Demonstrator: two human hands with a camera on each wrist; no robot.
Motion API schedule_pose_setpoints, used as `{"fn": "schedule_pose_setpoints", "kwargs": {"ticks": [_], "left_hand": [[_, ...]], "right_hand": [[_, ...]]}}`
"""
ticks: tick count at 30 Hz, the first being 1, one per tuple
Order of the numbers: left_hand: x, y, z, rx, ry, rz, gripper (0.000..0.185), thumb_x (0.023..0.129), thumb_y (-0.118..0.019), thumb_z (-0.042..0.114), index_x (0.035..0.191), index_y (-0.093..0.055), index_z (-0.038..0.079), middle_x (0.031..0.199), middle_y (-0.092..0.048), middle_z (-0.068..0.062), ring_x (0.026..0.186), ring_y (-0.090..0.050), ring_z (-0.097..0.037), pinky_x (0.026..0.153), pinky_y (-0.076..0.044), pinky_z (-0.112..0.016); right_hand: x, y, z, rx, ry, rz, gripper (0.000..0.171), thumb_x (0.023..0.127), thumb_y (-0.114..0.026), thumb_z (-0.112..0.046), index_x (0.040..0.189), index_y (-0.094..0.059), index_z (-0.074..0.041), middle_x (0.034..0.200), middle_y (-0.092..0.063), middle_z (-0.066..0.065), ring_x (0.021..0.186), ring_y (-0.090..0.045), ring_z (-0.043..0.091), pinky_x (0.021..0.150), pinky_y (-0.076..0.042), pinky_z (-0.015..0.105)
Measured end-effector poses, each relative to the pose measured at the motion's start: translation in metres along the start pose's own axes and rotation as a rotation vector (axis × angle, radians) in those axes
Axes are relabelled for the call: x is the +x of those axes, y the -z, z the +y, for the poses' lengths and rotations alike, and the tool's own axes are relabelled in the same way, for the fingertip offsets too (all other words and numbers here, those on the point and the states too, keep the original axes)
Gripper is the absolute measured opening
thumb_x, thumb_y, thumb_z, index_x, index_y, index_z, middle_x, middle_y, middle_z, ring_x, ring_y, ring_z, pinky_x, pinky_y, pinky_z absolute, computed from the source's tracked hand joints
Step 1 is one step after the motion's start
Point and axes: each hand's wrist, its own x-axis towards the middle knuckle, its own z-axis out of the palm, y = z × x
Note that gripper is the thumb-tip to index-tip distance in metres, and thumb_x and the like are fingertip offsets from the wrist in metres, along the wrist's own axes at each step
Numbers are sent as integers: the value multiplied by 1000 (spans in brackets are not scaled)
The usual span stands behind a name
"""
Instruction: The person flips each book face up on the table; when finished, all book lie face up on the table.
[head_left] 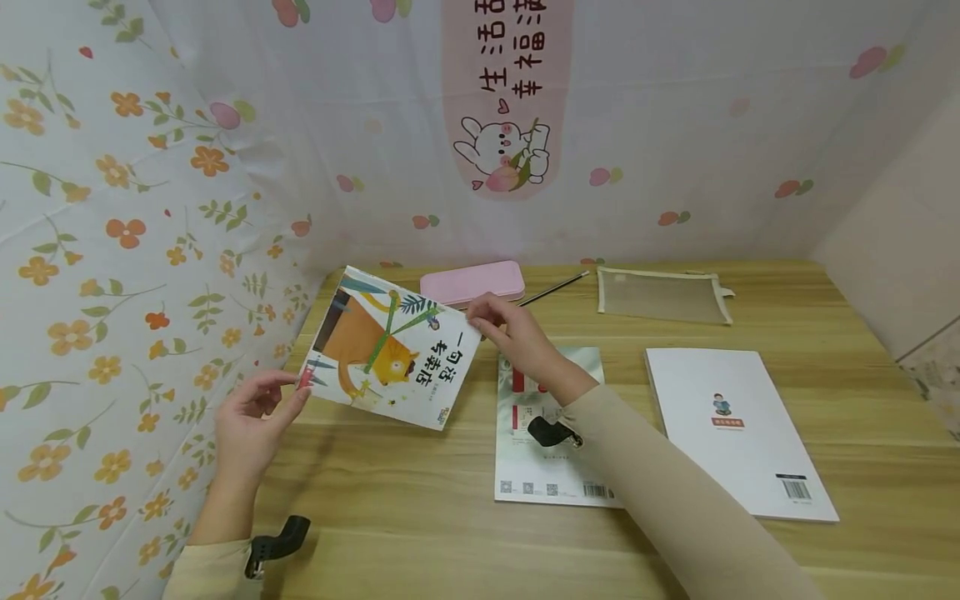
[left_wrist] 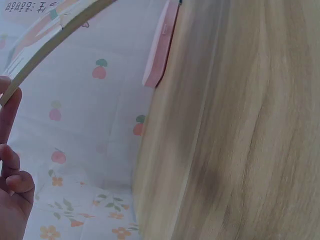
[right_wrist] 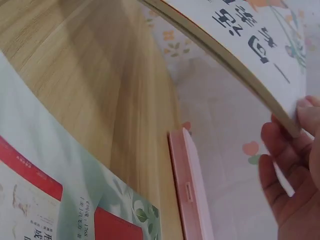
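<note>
A thin picture book (head_left: 386, 358) with an orange cat on its cover is held tilted above the wooden table (head_left: 420, 517). My left hand (head_left: 298, 387) pinches its near left corner. My right hand (head_left: 477, 315) pinches the far right corner. The left wrist view shows the book's edge (left_wrist: 50, 40) over my fingers (left_wrist: 10, 150). In the right wrist view the book (right_wrist: 250, 45) arches overhead, and my fingertips (right_wrist: 295, 155) grip its corner.
A pink pencil case (head_left: 472, 282), a pencil (head_left: 555, 289) and a mesh pouch (head_left: 663, 296) lie along the back. A green-and-white book (head_left: 547, 467) lies under my right forearm, and a white book (head_left: 738, 429) lies to its right. Floral cloth walls close the left and back.
</note>
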Motion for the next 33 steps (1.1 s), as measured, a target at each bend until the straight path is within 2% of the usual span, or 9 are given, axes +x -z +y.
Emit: {"fn": "schedule_pose_setpoints", "kwargs": {"ticks": [2,5,10,13,16,18,22,27,33], "left_hand": [[0,-1,-1,18,-13,-30,18,83,-79,-11,100,-76,-7,86,-67,14,74,-44,-9,64,-37,-18],[-1,-1,-2,36,2,-70,18,83,-80,-8,101,-79,-4,92,-73,14,74,-42,-9,64,-35,-20],[-1,2,-7,156,102,-117,18,86,-84,9,104,-82,7,94,-75,23,76,-45,-11,67,-35,-21],[0,4,-14,269,181,-182,23,90,-83,25,109,-83,13,96,-76,25,82,-52,-7,71,-39,-19],[0,6,-22,355,274,-261,31,91,-80,38,113,-82,17,102,-79,17,89,-55,4,75,-43,-15],[-1,7,-26,378,321,-314,35,91,-79,42,115,-81,16,107,-80,8,90,-56,13,76,-47,-13],[-2,7,-31,400,353,-392,39,91,-79,42,116,-80,13,113,-79,-3,90,-58,20,76,-51,-12],[-3,4,-35,426,316,-453,32,91,-81,33,112,-81,9,107,-80,-9,88,-71,3,75,-53,-15],[-6,0,-35,519,326,-489,26,91,-80,32,108,-82,12,107,-80,-9,97,-75,-20,76,-54,-22]], "right_hand": [[-1,1,1,-3,-5,-23,9,106,-59,-17,112,-66,-16,99,-70,4,89,-64,34,72,-49,30],[-3,3,5,-6,-28,-58,12,105,-61,-16,115,-68,-17,103,-71,2,89,-63,27,77,-51,34],[-6,4,14,-29,-38,-109,24,97,-73,-18,121,-71,-19,109,-72,-1,92,-62,18,89,-52,37],[-7,1,20,-97,-30,-152,28,94,-77,-19,122,-72,-21,114,-72,-4,95,-62,16,86,-53,36],[-8,-5,25,-181,-33,-201,30,93,-79,-20,122,-72,-25,117,-71,-5,97,-63,15,81,-54,35],[-9,-9,28,-216,-46,-228,31,93,-79,-22,122,-72,-27,115,-71,-4,96,-64,14,82,-55,34],[-10,-13,32,-247,-77,-252,32,91,-81,-22,122,-73,-27,113,-72,-2,93,-67,11,86,-56,33],[-10,-17,37,-312,-89,-284,30,91,-81,-24,120,-76,-27,114,-75,-6,92,-68,8,90,-55,33],[-10,-21,41,-417,-66,-314,28,91,-80,-29,119,-77,-29,123,-74,-10,104,-60,14,106,-38,49]]}}
